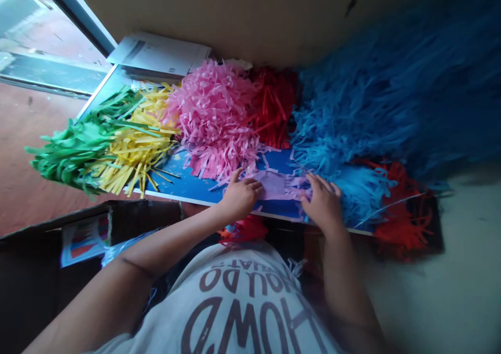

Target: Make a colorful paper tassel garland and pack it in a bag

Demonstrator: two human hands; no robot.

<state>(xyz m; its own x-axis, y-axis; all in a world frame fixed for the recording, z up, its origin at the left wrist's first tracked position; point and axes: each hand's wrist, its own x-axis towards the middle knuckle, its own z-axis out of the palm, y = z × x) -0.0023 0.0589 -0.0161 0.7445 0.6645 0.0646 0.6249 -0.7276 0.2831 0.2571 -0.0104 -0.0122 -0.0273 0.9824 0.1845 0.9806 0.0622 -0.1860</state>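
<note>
A strip of light purple tissue paper with cut fringes lies flat near the front edge of the blue tabletop. My left hand rests palm down at the strip's left end, its fingers apart. At the right end, my right hand touches the fringes with its fingers spread and its thumb apart from them. The strip's middle shows between both hands. Just behind it is a heap of pink fringed paper. Light blue fringed paper lies beside my right hand.
Green and yellow fringed paper hang over the left edge. Red fringed paper lies behind, and a large blue heap fills the right. A stack of papers is against the wall. A cardboard box stands below left.
</note>
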